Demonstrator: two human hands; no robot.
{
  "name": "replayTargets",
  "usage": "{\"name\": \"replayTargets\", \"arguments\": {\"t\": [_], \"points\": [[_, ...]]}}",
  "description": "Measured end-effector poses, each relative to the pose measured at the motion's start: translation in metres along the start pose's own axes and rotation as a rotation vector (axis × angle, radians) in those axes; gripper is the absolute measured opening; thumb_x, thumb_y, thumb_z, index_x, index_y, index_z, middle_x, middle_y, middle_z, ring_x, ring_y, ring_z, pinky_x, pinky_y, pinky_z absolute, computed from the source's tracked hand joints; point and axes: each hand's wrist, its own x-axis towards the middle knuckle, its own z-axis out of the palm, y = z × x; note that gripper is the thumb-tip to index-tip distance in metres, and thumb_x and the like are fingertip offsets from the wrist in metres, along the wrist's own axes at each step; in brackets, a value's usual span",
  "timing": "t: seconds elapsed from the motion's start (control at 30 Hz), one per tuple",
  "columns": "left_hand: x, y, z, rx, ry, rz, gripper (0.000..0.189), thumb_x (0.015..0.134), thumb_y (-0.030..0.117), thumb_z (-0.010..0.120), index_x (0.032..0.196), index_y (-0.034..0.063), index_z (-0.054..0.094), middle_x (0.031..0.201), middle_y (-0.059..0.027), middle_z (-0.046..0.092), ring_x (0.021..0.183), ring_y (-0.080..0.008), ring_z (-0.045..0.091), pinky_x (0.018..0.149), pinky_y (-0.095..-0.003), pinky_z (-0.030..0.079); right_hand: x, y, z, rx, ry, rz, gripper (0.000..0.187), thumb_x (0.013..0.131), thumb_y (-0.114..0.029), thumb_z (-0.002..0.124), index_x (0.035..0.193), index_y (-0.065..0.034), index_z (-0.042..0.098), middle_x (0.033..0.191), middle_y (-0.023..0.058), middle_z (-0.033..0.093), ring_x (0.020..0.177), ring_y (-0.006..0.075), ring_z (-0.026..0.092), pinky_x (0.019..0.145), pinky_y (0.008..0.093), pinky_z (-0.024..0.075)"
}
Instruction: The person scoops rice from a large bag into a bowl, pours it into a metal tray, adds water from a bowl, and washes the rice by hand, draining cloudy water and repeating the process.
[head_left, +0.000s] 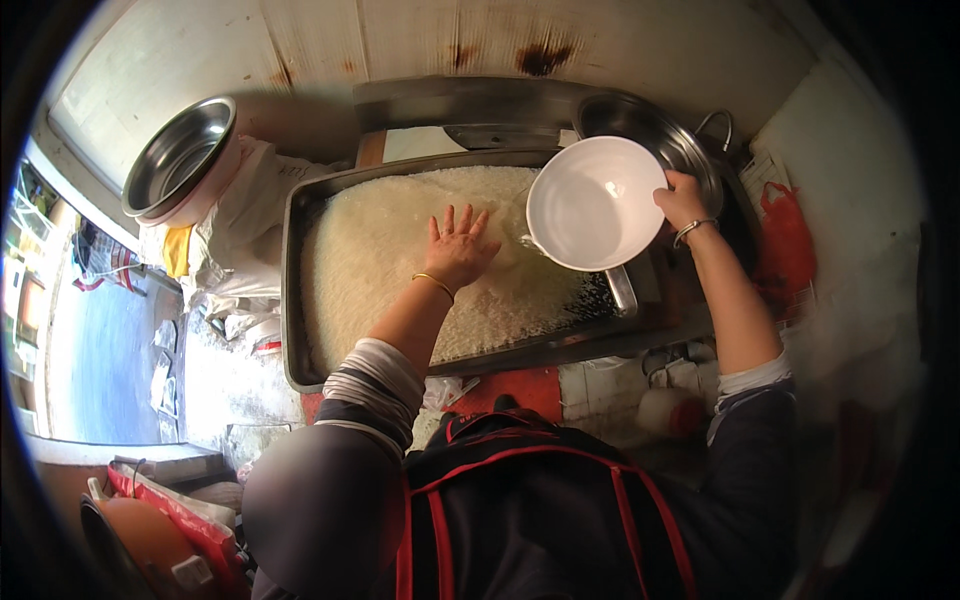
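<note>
A large rectangular metal tray (294, 330) holds a heap of wet white grains that look like rice (375, 255), with water at its right end. My left hand (459, 251), a gold-coloured bangle at its wrist, is over the middle of the grains, palm down and fingers spread; whether it touches them I cannot tell. My right hand (684, 199) grips the rim of a white bowl (592, 206) on its right side. The bowl is over the tray's right end, tilted so that its inside shows, and hides part of the tray's rim. Its inside looks bare.
Behind the bowl stands a round metal basin (637, 112). Another metal basin (184, 161) rests at the left beside white sacks (244, 202). A red plastic bag (786, 244) hangs at the right. An orange container (146, 532) stands at the lower left, near a bright doorway.
</note>
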Motion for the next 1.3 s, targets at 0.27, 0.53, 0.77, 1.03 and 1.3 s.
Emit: {"name": "replayTargets", "arguments": {"t": [0.27, 0.53, 0.77, 1.03, 1.3], "points": [[0.019, 0.031, 0.013, -0.106, 0.134, 0.148, 0.053, 0.083, 0.043, 0.036, 0.127, 0.0137, 0.031, 0.132, -0.0107, 0.029, 0.125, -0.0295, 0.016, 0.1, -0.0448, 0.011, 0.024, -0.022, -0.025, -0.355, 0.181, -0.167, 0.028, 0.061, -0.008, 0.049, 0.086, -0.0043, 0.06, 0.072, 0.0157, 0.06, 0.065, 0.0251, 0.059, 0.06, 0.032, 0.0449], [0.057, 0.077, 0.018, -1.28, -0.031, -0.2, 0.045, 0.083, 0.039, 0.044, 0.116, 0.0077, 0.042, 0.109, -0.0125, 0.052, 0.093, -0.028, 0.051, 0.076, -0.0406, 0.042, 0.032, -0.064, -0.017, -0.525, 0.28, -0.216, 0.024, 0.068, -0.008, 0.044, 0.09, -0.0082, 0.055, 0.071, 0.02, 0.057, 0.069, 0.0364, 0.056, 0.062, 0.043, 0.0454], [0.098, 0.088, 0.073, -2.392, -0.036, -0.083, 0.033, 0.084, 0.011, 0.043, 0.115, 0.0012, 0.038, 0.111, -0.0146, 0.048, 0.103, -0.0286, 0.047, 0.086, -0.0437, 0.041, 0.03, -0.059, 0.032, -0.367, -0.038, -0.548, 0.028, 0.085, -0.026, 0.038, 0.104, -0.0077, 0.045, 0.058, 0.0166, 0.056, 0.05, 0.0299, 0.057, 0.046, 0.0406, 0.045], [0.069, 0.11, 0.053, -2.218, 0.255, -0.315, 0.025, 0.078, 0.001, 0.05, 0.103, 0.0021, 0.048, 0.094, -0.0069, 0.054, 0.081, -0.0167, 0.054, 0.067, -0.0256, 0.045, 0.135, 0.191, -0.102, 0.102, 0.565, -0.076, 0.01, 0.082, -0.017, 0.051, 0.084, -0.0077, 0.056, 0.065, 0.0048, 0.057, 0.062, 0.013, 0.056, 0.054, 0.0274, 0.0447], [0.036, 0.117, 0.045, -2.351, 0.046, -0.144, 0.028, 0.079, 0.018, 0.053, 0.104, 0.0041, 0.05, 0.092, -0.0086, 0.054, 0.087, -0.0186, 0.052, 0.072, -0.0258, 0.044, 0.264, 0.391, -0.063, -0.281, 0.167, 0.196, 0.048, 0.075, -0.02, 0.058, 0.119, -0.0139, 0.039, 0.107, 0.012, 0.054, 0.096, 0.0289, 0.052, 0.079, 0.0383, 0.0428]]}}
